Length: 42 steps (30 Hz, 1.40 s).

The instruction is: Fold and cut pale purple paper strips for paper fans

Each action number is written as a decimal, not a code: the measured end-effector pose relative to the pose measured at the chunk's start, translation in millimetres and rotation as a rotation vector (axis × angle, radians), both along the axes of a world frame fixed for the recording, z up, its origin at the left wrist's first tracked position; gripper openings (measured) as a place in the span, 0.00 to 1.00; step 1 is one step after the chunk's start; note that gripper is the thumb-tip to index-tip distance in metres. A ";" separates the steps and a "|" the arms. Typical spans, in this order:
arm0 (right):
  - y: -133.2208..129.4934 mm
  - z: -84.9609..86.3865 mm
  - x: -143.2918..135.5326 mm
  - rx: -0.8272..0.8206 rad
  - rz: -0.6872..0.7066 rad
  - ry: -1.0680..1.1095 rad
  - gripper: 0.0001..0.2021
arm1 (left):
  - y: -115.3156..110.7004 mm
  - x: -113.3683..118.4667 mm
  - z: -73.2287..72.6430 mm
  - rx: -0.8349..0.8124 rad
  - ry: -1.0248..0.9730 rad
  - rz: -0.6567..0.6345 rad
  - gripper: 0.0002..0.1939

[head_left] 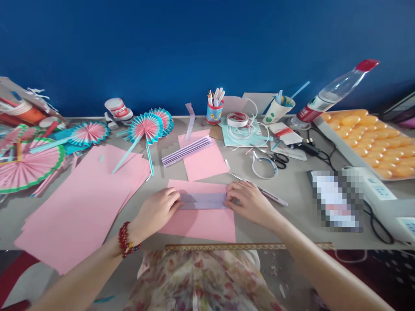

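Observation:
A folded lavender paper strip (202, 202) lies across a pink paper sheet (204, 224) at the near edge of the desk. My left hand (158, 211), with a red bead bracelet (123, 239) on its wrist, pinches the strip's left end. At the right end, the bent fingers of my right hand (248, 201) grip the same strip. Beside that hand lies a slim pen-like tool (272, 196). Farther back, a pleated lavender paper (186, 151) rests partly on another pink sheet (207, 166).
To the left are a stack of pink sheets (78, 207) and several pleated paper fans (145, 128). Scissors (279, 160), a tape roll (265, 167), a pen cup (214, 110) and a bottle (327, 97) stand or lie behind. A blurred phone (335, 201) is at right.

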State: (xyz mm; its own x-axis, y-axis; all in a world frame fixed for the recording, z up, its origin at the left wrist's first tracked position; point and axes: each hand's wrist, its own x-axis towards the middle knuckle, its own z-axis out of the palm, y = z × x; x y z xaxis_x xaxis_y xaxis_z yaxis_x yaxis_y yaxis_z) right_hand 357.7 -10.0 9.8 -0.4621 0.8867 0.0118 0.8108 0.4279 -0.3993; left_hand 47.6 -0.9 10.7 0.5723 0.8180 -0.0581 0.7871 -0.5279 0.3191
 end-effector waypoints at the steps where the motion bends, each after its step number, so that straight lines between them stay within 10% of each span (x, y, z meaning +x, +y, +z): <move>1: 0.7 0.7 -0.3 -0.002 0.003 -0.005 0.08 | 0.2 0.0 0.0 -0.001 -0.005 -0.001 0.08; 42: -3.6 -1.6 0.4 0.001 0.003 0.013 0.08 | -4.4 2.6 3.8 -0.016 0.064 -0.006 0.06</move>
